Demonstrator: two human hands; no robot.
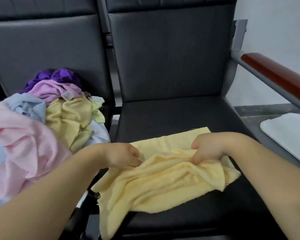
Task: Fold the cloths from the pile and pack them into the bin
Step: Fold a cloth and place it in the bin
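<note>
— What sort of place is this?

— A waiting area, I'd say, in an office or some public building rather than a home.

— What shows it?

— The seats stand side by side in a joined row. Each has the same black padded cushion and a backrest in a smooth, leather-like cover.

— Anything besides?

— A grey metal frame carries them, and the end armrest has a reddish wood top. Behind is a plain white wall, and below it a dark, stone-looking floor.
</note>
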